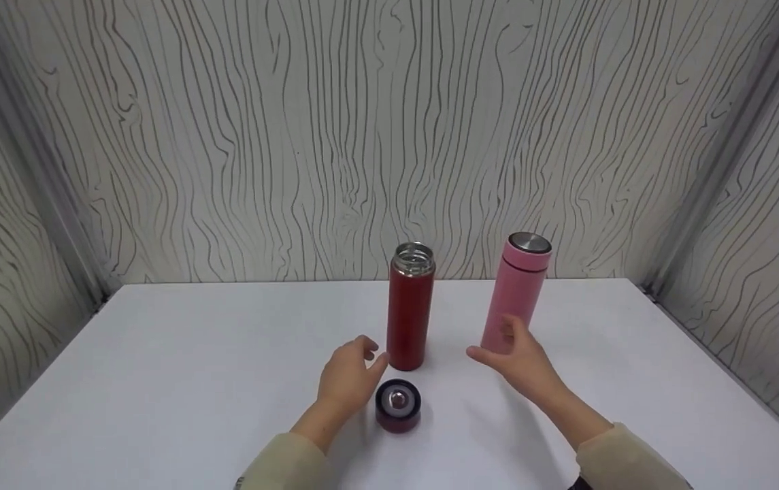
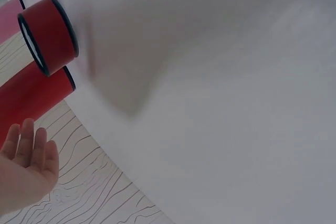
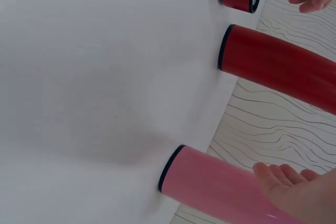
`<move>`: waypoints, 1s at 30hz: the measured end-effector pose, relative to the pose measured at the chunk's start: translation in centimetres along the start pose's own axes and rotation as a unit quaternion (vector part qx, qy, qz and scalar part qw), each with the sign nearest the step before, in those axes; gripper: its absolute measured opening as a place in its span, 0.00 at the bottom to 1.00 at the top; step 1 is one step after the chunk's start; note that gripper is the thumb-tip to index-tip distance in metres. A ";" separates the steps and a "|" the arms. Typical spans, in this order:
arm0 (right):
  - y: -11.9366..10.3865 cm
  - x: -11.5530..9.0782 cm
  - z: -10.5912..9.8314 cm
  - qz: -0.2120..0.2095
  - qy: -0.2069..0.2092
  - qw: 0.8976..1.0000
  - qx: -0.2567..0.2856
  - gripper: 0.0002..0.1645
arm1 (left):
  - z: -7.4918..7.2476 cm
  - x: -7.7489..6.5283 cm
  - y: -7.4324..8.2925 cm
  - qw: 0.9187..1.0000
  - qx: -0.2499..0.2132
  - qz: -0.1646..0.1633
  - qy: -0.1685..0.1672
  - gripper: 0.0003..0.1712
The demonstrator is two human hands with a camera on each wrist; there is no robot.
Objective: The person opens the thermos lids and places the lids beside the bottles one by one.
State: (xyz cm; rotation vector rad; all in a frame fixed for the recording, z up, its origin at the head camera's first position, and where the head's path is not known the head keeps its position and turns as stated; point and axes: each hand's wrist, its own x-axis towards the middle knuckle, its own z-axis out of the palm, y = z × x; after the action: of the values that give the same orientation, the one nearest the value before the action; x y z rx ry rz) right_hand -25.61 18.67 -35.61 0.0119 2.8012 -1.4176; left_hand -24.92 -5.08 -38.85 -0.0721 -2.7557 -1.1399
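A red thermos point(image 1: 408, 320) stands upright with its steel mouth uncovered. Its dark-rimmed red lid point(image 1: 397, 423) lies upside down on the table in front of it, inner side up; the left wrist view also shows this lid point(image 2: 50, 35). My left hand point(image 1: 347, 378) hovers left of the red thermos and the lid, fingers loosely bent and holding nothing. To the right is a pink thermos point(image 1: 517, 292), upright and capped with a steel-topped lid point(image 1: 529, 243). My right hand point(image 1: 528, 364) is close in front of its lower part, thumb and fingers spread apart.
Everything stands on a white table point(image 1: 192, 367). Behind it rises a panel point(image 1: 321, 136) with a wood-grain line pattern, and similar panels close off both sides. Light sleeves point(image 1: 287, 463) cover both forearms.
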 end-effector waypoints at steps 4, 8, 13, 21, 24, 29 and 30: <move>0.6 0.0 -0.7 0.001 0.006 1.000 0.013 0.55 | 0.1 0.2 0.1 1.000 -0.004 0.004 0.002 0.16; 1.2 -0.1 -1.2 0.010 0.011 1.000 0.021 0.53 | 0.2 0.1 0.1 1.000 -0.003 -0.001 0.000 0.17; 1.3 0.2 -2.0 0.024 0.028 0.999 0.018 0.54 | 0.1 0.3 0.3 1.000 -0.001 0.001 0.000 0.17; 1.6 2.0 -2.3 0.042 0.066 0.997 0.003 0.58 | -0.3 0.3 -0.3 1.000 0.006 0.006 0.006 0.17; 2.1 2.7 -2.3 0.047 0.077 0.996 0.011 0.58 | -0.4 0.3 -0.5 1.000 0.012 0.003 0.006 0.17; 3.0 3.9 -2.4 0.057 0.086 0.994 0.023 0.61 | -0.5 0.2 -0.9 1.000 0.019 0.007 0.010 0.16; 3.1 4.2 -2.4 0.058 0.088 0.994 0.026 0.61 | -0.5 0.3 -1.0 1.000 0.019 0.008 0.011 0.16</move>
State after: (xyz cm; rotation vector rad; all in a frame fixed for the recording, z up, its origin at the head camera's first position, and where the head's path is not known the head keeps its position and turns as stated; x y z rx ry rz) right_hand -29.77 22.47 -36.71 0.3102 2.8418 -1.5326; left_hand -25.22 -6.12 -39.13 -0.0766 -2.7501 -1.0786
